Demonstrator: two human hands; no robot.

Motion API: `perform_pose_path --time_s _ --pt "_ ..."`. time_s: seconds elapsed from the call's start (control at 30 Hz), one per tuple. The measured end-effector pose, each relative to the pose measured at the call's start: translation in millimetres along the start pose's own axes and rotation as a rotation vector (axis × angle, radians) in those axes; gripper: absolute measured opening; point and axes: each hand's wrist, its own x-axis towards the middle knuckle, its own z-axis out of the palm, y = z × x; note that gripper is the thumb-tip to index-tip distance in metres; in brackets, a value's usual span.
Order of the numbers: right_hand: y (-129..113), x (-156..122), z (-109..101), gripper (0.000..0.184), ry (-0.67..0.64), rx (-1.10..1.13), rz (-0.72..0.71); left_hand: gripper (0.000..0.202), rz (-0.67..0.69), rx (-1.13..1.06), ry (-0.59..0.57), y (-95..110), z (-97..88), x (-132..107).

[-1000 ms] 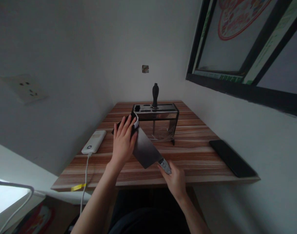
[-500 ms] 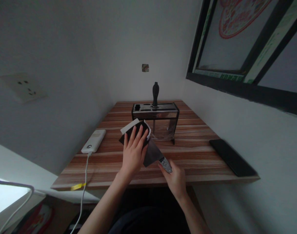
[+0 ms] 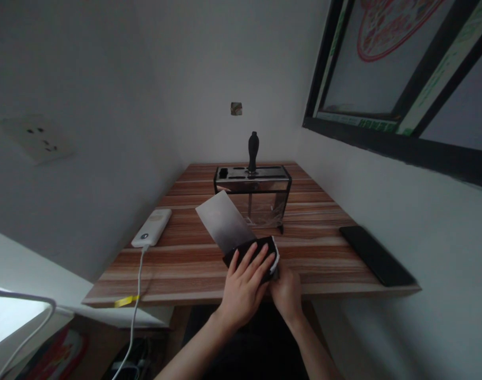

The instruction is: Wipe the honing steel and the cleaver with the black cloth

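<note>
A cleaver with a broad, pale steel blade [image 3: 224, 219] slants over the near part of the table, its tip end up and to the left. My right hand [image 3: 286, 294] is closed round its handle, which is mostly hidden behind the hands and cloth. Over the blade near the handle lies a folded black cloth [image 3: 269, 245] with a white edge. My left hand [image 3: 244, 287] presses that cloth against the blade, fingers laid across it and thumb out of sight. Just beyond stands a knife block [image 3: 264, 186] with clear sides and one black handle [image 3: 253, 152] upright in its top.
On the left of the wood-grain table [image 3: 177, 279] lies a white power bank [image 3: 152, 228] with a white cable [image 3: 138, 287] running off the front edge. A black phone [image 3: 375, 254] rests at the right edge. Walls close in on the left, back and right.
My left hand and the black cloth have slid down the blade from its far end toward the handle, baring the blade's outer part. My right hand stays in about the same place.
</note>
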Motion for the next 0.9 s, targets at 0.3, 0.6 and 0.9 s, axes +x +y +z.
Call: perform_pose_path --time_s 0.3,0.6,0.9 --pt "0 0 0 0.024 -0.001 -0.052 0.014 0.054 0.011 0.027 0.007 3 1.7 -4" --pt "0 0 0 0.026 -0.008 -0.017 0.023 0.054 0.006 0.005 -0.023 1 0.0 -3" --pt "-4 0 -1 0.016 -0.021 -0.004 0.028 0.055 -0.055 0.075 -0.048 -9 -7.0 5"
